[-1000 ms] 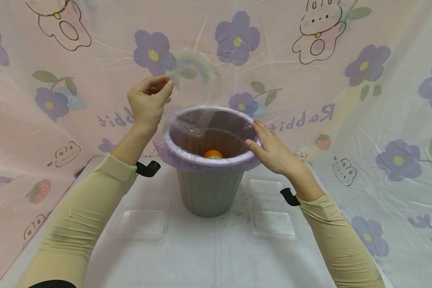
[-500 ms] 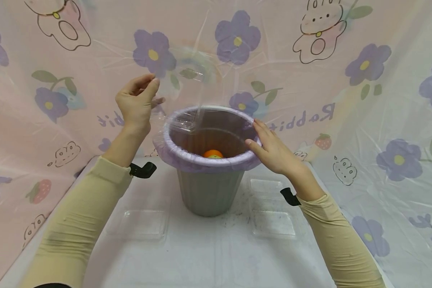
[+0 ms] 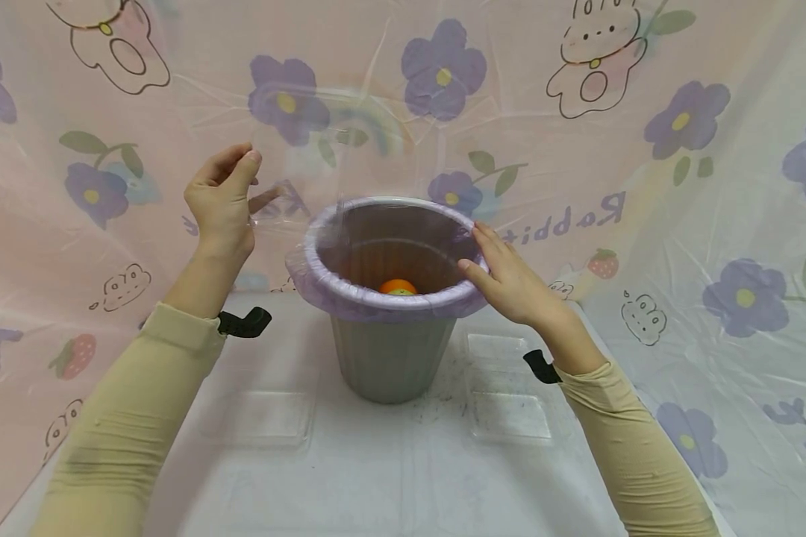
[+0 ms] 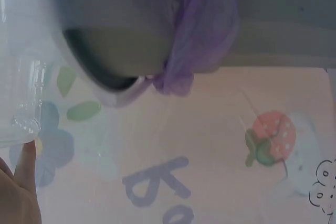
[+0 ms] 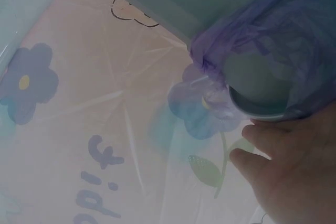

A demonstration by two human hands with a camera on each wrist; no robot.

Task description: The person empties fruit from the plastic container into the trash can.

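A grey bin (image 3: 392,358) lined with a purple plastic bag (image 3: 316,287) stands mid-table, its mouth tipped toward me. Down inside it shows an orange (image 3: 398,286). Left of the bin and above rim height, my left hand (image 3: 222,198) pinches a clear plastic box (image 4: 21,103) between thumb and fingers. The box is hard to make out against the backdrop in the head view; its ribbed corner shows in the left wrist view. My right hand (image 3: 507,280) rests on the bin's right rim, fingers lying along it, thumb inward.
Clear plastic trays lie on the white table (image 3: 376,477): one tray (image 3: 269,414) left of the bin, another tray (image 3: 510,414) with compartments to its right. A patterned sheet (image 3: 504,45) hangs close behind and at both sides.
My left hand has drawn leftward with the clear plastic box, away from above the bin's mouth. My right hand has stayed at the rim; the bin and orange have not moved.
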